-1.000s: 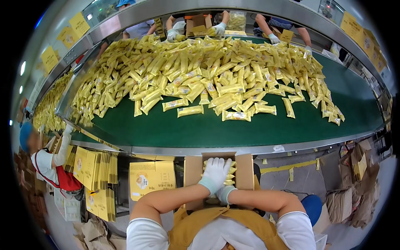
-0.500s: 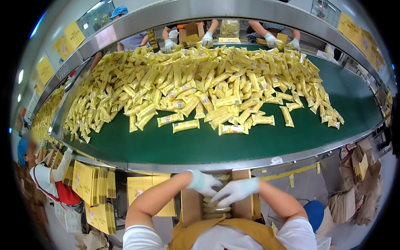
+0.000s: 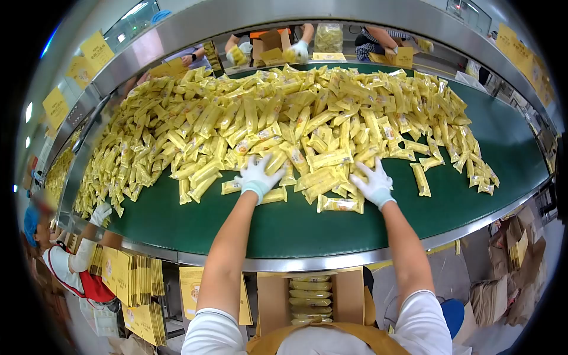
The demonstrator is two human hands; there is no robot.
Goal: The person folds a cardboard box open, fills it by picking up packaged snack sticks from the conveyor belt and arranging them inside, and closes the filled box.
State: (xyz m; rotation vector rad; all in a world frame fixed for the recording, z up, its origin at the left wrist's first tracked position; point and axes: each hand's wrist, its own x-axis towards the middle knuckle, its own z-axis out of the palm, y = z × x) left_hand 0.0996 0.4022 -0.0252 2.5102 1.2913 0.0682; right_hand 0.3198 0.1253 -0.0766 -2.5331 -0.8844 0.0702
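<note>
A large pile of yellow wrapped packets point(image 3: 266, 118) lies on the green belt point(image 3: 414, 222). My left hand point(image 3: 259, 177), in a white glove, rests with spread fingers on packets at the pile's front edge. To its right my right hand point(image 3: 376, 183), gloved too, has its fingers apart against the packets at the front. Several loose packets lie between the two hands. Below the belt's edge, close to my body, stands an open cardboard box point(image 3: 275, 302) with a column of packets point(image 3: 310, 294) inside.
Across the belt, co-workers' gloved hands point(image 3: 297, 52) hold packets beside an open box point(image 3: 272, 44). A co-worker in a red apron point(image 3: 94, 287) stands at the left near stacked yellow cartons point(image 3: 127, 275). Brown paper bags point(image 3: 491, 302) lie at the right. A metal rail point(image 3: 331, 258) edges the belt.
Both my hands have left the box and reached forward onto the pile, with fingers spread. The box now shows its packets uncovered. The co-workers' hands across the belt have shifted.
</note>
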